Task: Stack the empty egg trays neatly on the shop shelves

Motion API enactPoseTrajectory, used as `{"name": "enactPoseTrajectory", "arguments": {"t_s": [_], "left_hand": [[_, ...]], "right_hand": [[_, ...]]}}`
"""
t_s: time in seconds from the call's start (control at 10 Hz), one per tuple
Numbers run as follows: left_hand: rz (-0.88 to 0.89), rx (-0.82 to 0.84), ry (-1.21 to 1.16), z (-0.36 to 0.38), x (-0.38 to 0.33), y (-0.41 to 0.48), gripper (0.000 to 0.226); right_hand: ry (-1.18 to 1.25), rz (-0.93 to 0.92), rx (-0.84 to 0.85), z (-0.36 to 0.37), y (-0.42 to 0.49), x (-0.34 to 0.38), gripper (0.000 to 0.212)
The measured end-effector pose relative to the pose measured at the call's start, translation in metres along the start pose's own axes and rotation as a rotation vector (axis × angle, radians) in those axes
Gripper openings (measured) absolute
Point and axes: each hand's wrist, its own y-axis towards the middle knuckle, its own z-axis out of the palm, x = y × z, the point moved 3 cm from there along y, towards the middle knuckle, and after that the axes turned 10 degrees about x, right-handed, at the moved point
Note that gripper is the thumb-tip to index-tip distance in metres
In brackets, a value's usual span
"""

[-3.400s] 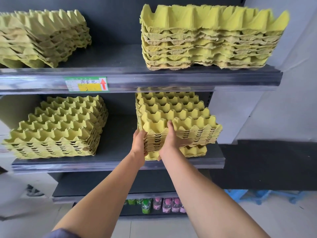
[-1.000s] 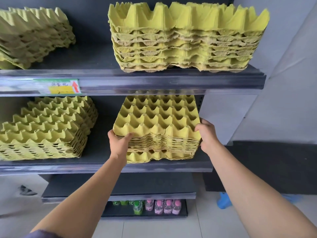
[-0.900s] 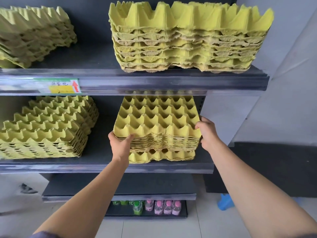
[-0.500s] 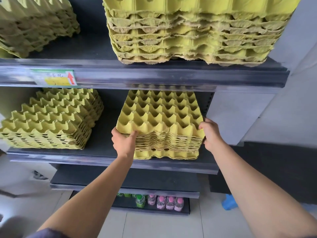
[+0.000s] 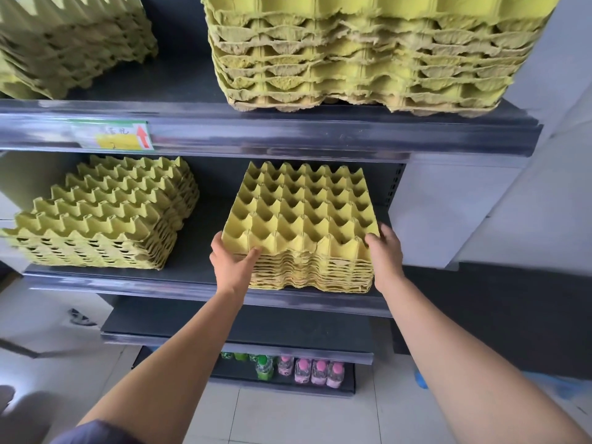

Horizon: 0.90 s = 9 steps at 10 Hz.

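A stack of yellow-green empty egg trays [image 5: 304, 216] sits on the right side of the middle shelf [image 5: 198, 288], its layers lined up squarely. My left hand [image 5: 232, 262] grips the stack's front left corner, thumb on the top tray. My right hand [image 5: 386, 251] holds the front right corner, fingers over the top edge. Another tray stack [image 5: 105, 216] lies at the left of the same shelf, slightly fanned.
On the upper shelf [image 5: 288, 133] stand two more tray stacks, a large one [image 5: 368, 56] at the right and one [image 5: 70, 43] at the left. A price label [image 5: 115, 136] is on that shelf's rail. Drink bottles [image 5: 307, 370] stand on the bottom shelf. Grey wall at right.
Both hands moved from the stack's front to its two front corners and turned it square. The bottom tray that stuck out now lines up. The camera came closer and lower.
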Motion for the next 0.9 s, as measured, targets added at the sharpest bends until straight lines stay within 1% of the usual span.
{"name": "enactPoseTrajectory", "arguments": {"t_s": [0.1, 0.2, 0.4, 0.5, 0.6, 0.7, 0.8, 0.9], "left_hand": [[0.046, 0.004, 0.057, -0.003, -0.003, 0.004, 0.069], [0.042, 0.025, 0.072, -0.004, -0.004, 0.006, 0.065], [0.047, 0.052, 0.067, -0.004, -0.002, 0.003, 0.068], [0.038, 0.085, 0.069, -0.009, -0.003, 0.005, 0.066], [0.024, 0.105, 0.108, -0.018, -0.009, 0.007, 0.065], [0.057, 0.079, 0.233, -0.028, -0.021, 0.006, 0.066], [0.124, 0.064, 0.36, -0.038, -0.041, -0.002, 0.055], [0.248, 0.077, 0.443, -0.05, -0.057, -0.013, 0.038]], "right_hand": [[-0.128, -0.024, -0.02, 0.0, -0.005, 0.0, 0.047], [-0.129, -0.041, -0.047, -0.002, -0.009, -0.004, 0.047], [-0.188, -0.013, -0.034, -0.003, -0.016, -0.002, 0.047], [-0.281, 0.001, -0.044, -0.003, -0.021, 0.001, 0.04], [-0.395, -0.014, -0.078, -0.003, -0.03, 0.006, 0.043], [-0.601, -0.088, -0.166, -0.001, -0.045, 0.015, 0.045], [-0.811, -0.172, -0.258, 0.006, -0.064, 0.034, 0.042], [-0.924, -0.323, -0.238, 0.021, -0.084, 0.056, 0.035]]}}
